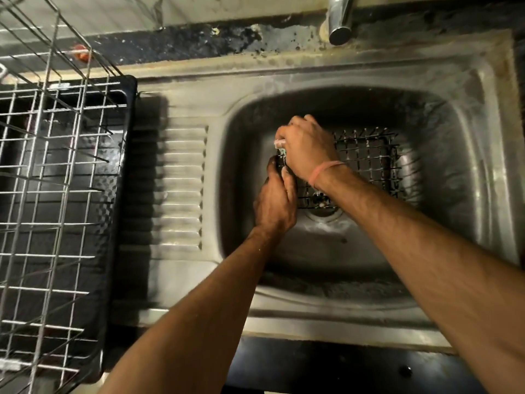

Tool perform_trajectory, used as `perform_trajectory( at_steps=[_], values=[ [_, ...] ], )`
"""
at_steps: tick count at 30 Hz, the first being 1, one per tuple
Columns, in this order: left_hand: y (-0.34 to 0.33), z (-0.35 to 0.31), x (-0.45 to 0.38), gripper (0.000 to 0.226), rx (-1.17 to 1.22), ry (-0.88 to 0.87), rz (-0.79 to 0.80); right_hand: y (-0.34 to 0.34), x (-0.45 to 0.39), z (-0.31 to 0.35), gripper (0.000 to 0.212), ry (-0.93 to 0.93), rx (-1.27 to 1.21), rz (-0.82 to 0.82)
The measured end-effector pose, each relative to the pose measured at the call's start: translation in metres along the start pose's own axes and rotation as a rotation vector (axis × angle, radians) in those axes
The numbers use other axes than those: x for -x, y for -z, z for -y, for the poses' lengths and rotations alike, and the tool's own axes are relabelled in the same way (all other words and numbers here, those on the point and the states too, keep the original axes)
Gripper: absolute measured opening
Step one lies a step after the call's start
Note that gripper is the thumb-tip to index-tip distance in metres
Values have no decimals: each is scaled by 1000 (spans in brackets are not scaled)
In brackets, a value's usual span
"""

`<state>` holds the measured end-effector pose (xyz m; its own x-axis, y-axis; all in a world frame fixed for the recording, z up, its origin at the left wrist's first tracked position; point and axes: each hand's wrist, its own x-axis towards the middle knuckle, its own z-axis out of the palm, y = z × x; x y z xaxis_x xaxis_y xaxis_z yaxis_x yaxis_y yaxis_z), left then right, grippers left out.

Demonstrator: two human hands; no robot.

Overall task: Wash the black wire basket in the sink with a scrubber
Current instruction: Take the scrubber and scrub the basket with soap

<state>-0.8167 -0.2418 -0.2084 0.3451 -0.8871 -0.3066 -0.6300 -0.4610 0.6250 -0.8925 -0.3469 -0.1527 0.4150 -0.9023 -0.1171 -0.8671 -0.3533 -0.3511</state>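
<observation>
Down in the steel sink (460,177), the black wire basket (369,157) lies in the basin, partly over the drain (322,211), with flecks of foam on its wires. Both hands meet at its left end. The left hand (277,204) has its fingers curled round the basket's left edge, gripping it. The right hand (308,146) comes in from the right, crossing above the basket, its fingers bent and pinching a small soapy scrubber (281,147) pressed against that same edge, just above the left hand's fingertips. Only a pale, greenish bit of the scrubber shows past the fingers. A pink band (326,170) circles the right wrist.

The tap (339,21) stands at the back rim, its spout over the basin's far side, well apart from the hands. Left of the basin is the ribbed draining board (176,189), and beyond it on the counter a black tray (125,155) carries a silver wire dish rack (42,172).
</observation>
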Motion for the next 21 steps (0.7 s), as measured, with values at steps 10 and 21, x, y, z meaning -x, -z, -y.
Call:
perform_trajectory(
  at_steps=[10,21],
  values=[
    [-9,-3,5,53,33,55,-31,17,-45,19,18,-117,35,152],
    [-10,0,5,50,101,53,-15,21,56,-28,14,111,-29,-50]
  ],
)
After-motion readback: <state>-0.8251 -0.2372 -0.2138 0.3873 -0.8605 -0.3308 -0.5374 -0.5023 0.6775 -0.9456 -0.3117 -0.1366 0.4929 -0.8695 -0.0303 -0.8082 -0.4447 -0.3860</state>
